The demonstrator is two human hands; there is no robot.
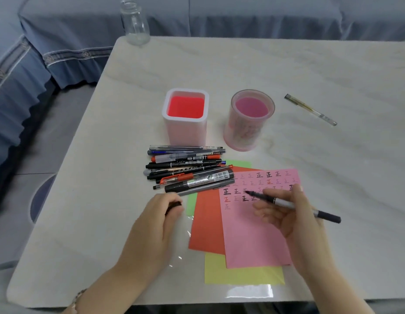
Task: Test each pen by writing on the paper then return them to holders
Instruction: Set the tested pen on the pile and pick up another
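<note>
Pale marble-look table top [287, 71] in front of me: glass bottle [134, 23] upright at the far left corner. The square white holder [185, 130] with red inside and the round pink holder [242, 134] stand side by side mid-table, not touching, and one clear pen [310, 109] lies alone well to their right. The pile of pens [185, 171] lies just in front of the square holder, right ends over the paper stack: pink sheet [253, 234] on top of orange sheet [206, 223], green sheet [240, 163] and yellow sheet [242, 275] poking out, clear plastic film [249, 291] showing at my edge.
</note>
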